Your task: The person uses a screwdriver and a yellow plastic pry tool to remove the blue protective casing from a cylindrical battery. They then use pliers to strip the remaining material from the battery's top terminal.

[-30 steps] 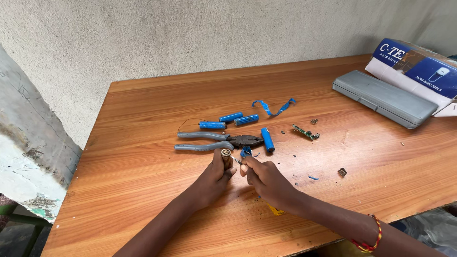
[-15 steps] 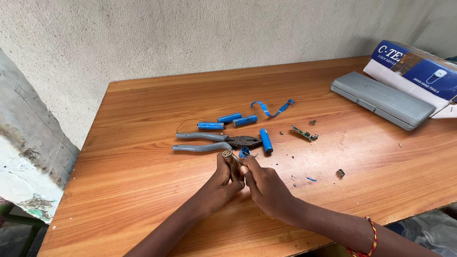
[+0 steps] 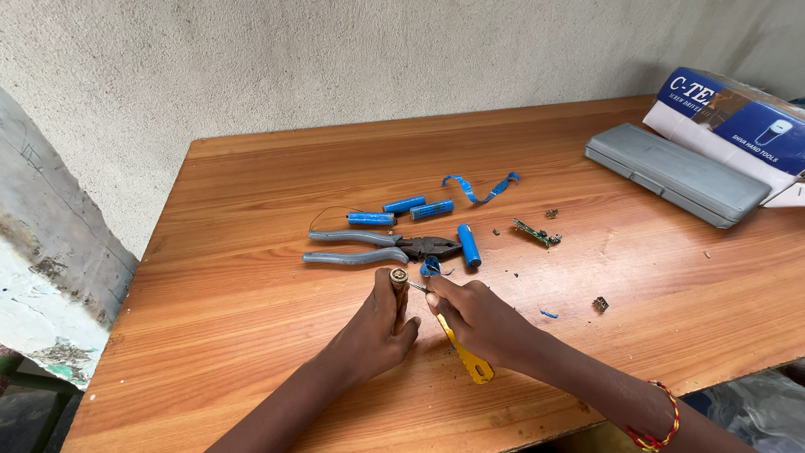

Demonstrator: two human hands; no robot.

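Near the table's (image 3: 251,252) front edge, the left hand (image 3: 377,331) grips one bare battery (image 3: 399,289) upright while the right hand (image 3: 478,319) grasps one yellow-handled tool (image 3: 465,356) against its top. Beyond lie four blue batteries (image 3: 469,245), one pair of pliers (image 3: 381,247), with open wood left

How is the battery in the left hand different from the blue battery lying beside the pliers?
The held battery is bare brownish metal; the blue battery has its wrap on. The held one stands upright in the left hand; the blue one lies flat on the table, untouched. Both are slim cylinders.
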